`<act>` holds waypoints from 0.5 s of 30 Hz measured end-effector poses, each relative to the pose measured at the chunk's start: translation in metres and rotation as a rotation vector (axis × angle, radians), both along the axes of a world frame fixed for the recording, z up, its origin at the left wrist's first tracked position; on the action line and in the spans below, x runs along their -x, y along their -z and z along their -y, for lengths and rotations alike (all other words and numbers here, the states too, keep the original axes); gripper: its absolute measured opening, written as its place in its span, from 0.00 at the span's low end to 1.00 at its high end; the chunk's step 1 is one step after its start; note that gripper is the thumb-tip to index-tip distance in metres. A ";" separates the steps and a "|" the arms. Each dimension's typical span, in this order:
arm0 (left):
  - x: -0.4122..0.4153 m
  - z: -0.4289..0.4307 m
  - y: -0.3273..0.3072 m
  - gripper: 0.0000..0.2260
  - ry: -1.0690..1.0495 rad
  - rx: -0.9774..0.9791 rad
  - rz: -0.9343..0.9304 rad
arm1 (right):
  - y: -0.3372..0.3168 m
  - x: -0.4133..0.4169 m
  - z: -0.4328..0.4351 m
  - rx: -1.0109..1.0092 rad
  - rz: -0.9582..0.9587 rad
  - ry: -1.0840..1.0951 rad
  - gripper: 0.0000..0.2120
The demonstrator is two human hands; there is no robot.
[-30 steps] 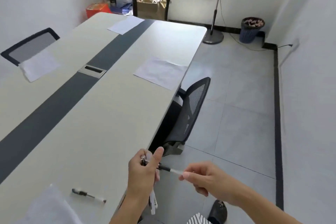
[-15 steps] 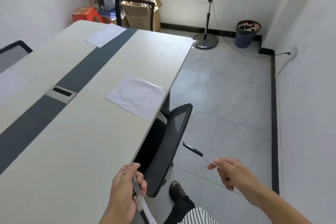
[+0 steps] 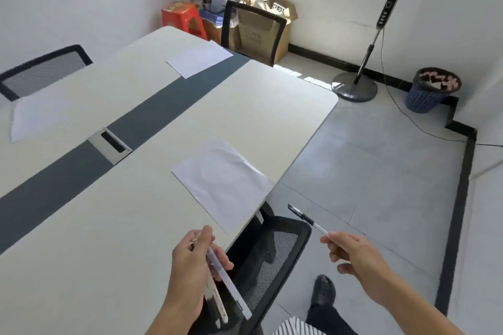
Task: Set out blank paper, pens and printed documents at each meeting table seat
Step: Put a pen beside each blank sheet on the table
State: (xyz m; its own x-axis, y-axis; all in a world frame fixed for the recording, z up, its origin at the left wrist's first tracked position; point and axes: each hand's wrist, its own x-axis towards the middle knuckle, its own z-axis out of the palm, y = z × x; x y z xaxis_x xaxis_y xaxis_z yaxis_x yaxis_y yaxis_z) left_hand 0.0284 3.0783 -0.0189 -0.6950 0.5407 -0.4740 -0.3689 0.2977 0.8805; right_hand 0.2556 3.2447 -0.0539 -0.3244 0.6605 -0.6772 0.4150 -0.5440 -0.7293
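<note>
White-barrelled pens (image 3: 228, 283), a small bunch, sit in our left hand (image 3: 190, 264) at 6 o'clock, fingers curled round them. Our right hand (image 3: 353, 255) at 5 o'clock pinches one black-capped pen (image 3: 307, 219) by its clear end, over the mesh chair (image 3: 275, 258). Further up the table (image 3: 109, 226), a blank sheet (image 3: 223, 182) lies by the edge, another sheet (image 3: 200, 58) at 12 o'clock, a third sheet (image 3: 38, 114) at 9.
</note>
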 end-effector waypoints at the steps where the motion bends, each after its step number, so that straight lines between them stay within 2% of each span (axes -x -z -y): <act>1: 0.002 -0.004 0.002 0.14 -0.033 0.019 -0.010 | 0.003 0.005 -0.015 0.002 0.020 -0.035 0.11; 6: -0.007 -0.027 0.009 0.14 -0.257 0.102 -0.057 | 0.022 0.041 -0.107 -0.037 0.068 -0.336 0.06; 9: -0.019 -0.044 0.006 0.14 -0.389 0.121 -0.081 | 0.039 0.083 -0.164 -0.148 0.080 -0.517 0.06; 15: -0.050 -0.058 -0.005 0.16 -0.659 0.161 -0.082 | 0.095 0.188 -0.235 -0.385 0.213 -0.712 0.09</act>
